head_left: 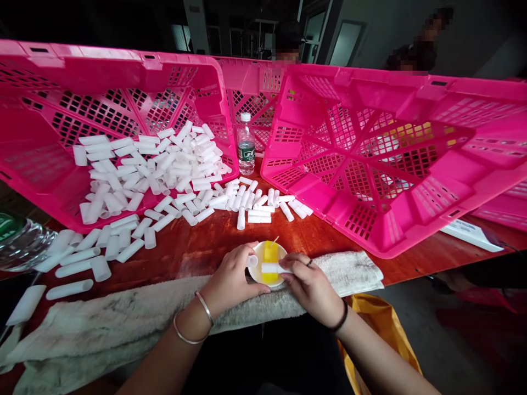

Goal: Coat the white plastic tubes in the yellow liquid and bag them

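Note:
My left hand holds a short white plastic tube between thumb and fingers, its open end facing right. My right hand grips another white tube that lies level and points left, over a small white bowl. Inside the bowl is something yellow, perhaps a sponge or liquid, with a thin stick at its far edge. The two tubes are close but apart. A greyish-white towel lies along the table's front edge, beneath both hands.
Many white tubes spill from a tipped pink basket onto the red-brown table. A second tipped pink basket stands right. A water bottle stands between them; a larger bottle lies left. People are behind.

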Demonstrator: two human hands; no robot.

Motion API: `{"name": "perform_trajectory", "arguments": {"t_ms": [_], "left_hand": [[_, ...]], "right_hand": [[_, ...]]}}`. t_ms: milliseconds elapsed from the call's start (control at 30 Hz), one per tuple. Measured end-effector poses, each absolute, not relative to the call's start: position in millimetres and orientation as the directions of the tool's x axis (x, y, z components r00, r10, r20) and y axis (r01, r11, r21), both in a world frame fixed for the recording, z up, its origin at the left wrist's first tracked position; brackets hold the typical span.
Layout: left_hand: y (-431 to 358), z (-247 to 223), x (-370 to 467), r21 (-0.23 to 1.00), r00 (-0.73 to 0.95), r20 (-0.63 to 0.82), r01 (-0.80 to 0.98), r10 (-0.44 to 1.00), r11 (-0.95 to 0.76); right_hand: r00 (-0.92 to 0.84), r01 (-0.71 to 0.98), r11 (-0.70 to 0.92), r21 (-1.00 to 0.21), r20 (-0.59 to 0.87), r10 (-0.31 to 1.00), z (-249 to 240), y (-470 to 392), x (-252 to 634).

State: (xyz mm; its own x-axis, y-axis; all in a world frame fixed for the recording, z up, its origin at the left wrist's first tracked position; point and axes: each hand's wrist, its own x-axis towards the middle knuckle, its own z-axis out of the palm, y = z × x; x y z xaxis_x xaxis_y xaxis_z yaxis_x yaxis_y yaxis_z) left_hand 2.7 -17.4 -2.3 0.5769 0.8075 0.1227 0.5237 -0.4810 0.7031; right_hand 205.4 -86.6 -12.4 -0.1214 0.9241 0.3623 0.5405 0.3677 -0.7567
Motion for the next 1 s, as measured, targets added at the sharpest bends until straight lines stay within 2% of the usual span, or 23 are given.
{"name": "perform_trajectory", "arguments": {"t_ms": [67, 100, 233, 300, 433, 500, 567, 633, 700, 833, 900, 1000], "left_hand": [[-17.2, -1.7, 2.7, 0.708, 0.58, 0.114, 0.522, 0.807, -0.475], [-16.9, -1.9, 2.6, 0.708, 0.581, 0.107, 0.525, 0.807, -0.472], [-15.7, -3.6, 2.0, 0.706, 0.587, 0.098, 0.528, 0.804, -0.472], [-15.2, -3.9, 1.9, 0.705, 0.59, 0.102, 0.525, 0.801, -0.477], [-14.8, -3.6, 2.3, 0.7, 0.593, 0.1, 0.529, 0.799, -0.48], [-14.7, -3.6, 2.4, 0.697, 0.593, 0.102, 0.531, 0.799, -0.482], [-14.5, -3.9, 2.7, 0.696, 0.592, 0.111, 0.528, 0.799, -0.487], [-14.2, -4.3, 3.2, 0.696, 0.591, 0.116, 0.525, 0.798, -0.49], [-13.9, -4.3, 3.6, 0.692, 0.595, 0.111, 0.529, 0.796, -0.492], [-15.0, 0.6, 1.1, 0.645, 0.61, 0.159, 0.531, 0.776, -0.549], [-17.2, 7.5, -2.3, 0.626, 0.591, 0.179, 0.548, 0.787, -0.554], [-23.1, 23.0, -7.0, 0.589, 0.625, 0.138, 0.572, 0.768, -0.571]], "right_hand": [[-0.174, 0.552, 0.441, -0.707, 0.42, 0.891, -11.8, -86.8, 204.7], [-0.178, 0.533, 0.442, -0.721, 0.415, 0.892, -12.0, -86.9, 205.1], [-0.077, 0.46, 0.302, -0.835, 0.302, 0.95, -13.5, -87.3, 209.0], [-0.083, 0.5, 0.32, -0.805, 0.323, 0.943, -14.0, -86.4, 211.1], [-0.178, 0.545, 0.474, -0.692, 0.457, 0.871, -13.8, -83.6, 214.1], [-0.143, 0.507, 0.43, -0.747, 0.419, 0.897, -12.7, -83.8, 214.7], [-0.089, 0.459, 0.31, -0.833, 0.304, 0.949, -11.1, -85.2, 214.9], [-0.063, 0.469, 0.236, -0.851, 0.234, 0.97, -10.2, -86.7, 215.2], [-0.096, 0.543, 0.297, -0.786, 0.293, 0.951, -11.1, -87.3, 216.5], [-0.247, 0.604, 0.556, -0.571, 0.529, 0.812, -16.3, -87.5, 219.2], [-0.174, 0.549, 0.55, -0.63, 0.557, 0.812, -15.7, -88.7, 217.6], [0.037, 0.338, 0.392, -0.855, 0.429, 0.903, -5.4, -92.1, 211.6]]}}
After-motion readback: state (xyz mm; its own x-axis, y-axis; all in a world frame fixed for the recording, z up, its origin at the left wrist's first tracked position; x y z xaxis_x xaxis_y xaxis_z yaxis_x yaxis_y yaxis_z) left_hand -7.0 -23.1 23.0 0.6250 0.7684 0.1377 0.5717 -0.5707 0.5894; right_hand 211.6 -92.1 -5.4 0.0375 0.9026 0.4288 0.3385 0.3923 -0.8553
